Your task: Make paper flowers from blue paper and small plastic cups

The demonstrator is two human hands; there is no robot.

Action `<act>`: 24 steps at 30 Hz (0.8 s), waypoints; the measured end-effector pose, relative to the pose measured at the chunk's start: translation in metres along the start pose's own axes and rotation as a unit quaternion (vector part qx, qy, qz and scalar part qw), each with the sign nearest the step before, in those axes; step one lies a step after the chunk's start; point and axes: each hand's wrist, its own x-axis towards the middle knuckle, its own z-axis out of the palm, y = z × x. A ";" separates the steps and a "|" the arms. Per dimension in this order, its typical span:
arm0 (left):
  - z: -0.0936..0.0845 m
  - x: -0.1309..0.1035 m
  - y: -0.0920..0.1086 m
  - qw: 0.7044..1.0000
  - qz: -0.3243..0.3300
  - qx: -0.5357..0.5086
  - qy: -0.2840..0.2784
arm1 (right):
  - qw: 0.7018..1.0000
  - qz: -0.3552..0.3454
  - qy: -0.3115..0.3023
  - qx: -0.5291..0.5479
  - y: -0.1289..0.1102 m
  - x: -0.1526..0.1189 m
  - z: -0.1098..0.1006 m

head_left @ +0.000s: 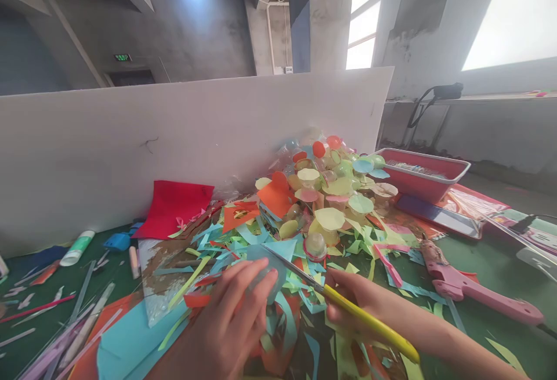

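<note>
My left hand (237, 304) is closed around a piece of light blue paper (285, 255) and what looks like a clear rounded plastic piece, partly hidden under the fingers. In my right hand (348, 299) are scissors with a long yellow handle (369, 322). Their metal blades (296, 268) point up and left, lying against the blue paper close to my left fingertips. Just beyond the blades sits a clear plastic dome (315, 246) among coloured paper scraps (248, 232).
Paper-trimmed clear domes (328, 220) are heaped behind my hands. A pink glue gun (483, 296) lies at right, near a red basket (429, 177). Red felt-like sheet (176, 206), a glue stick (77, 248) and blue paper (134, 339) are at left. A white board (174, 130) stands behind.
</note>
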 end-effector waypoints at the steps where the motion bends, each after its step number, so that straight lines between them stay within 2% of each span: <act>1: -0.001 0.000 0.001 1.000 -0.013 0.000 -0.001 | 1.000 0.004 0.002 0.001 0.001 0.000 0.000; 7: -0.007 0.002 0.007 0.999 -0.052 -0.003 -0.001 | 0.999 -0.014 0.028 -0.014 0.003 0.001 0.000; 14: -0.003 0.003 0.005 0.997 -0.074 -0.027 0.004 | 0.999 -0.016 0.013 -0.036 0.000 -0.006 -0.002; 21: 0.000 -0.004 0.000 0.999 -0.027 -0.023 -0.031 | 0.999 0.015 -0.028 -0.002 -0.010 -0.012 -0.002; 24: 0.001 -0.005 0.001 0.999 -0.004 -0.019 -0.043 | 1.000 0.016 -0.017 -0.017 -0.011 -0.011 -0.002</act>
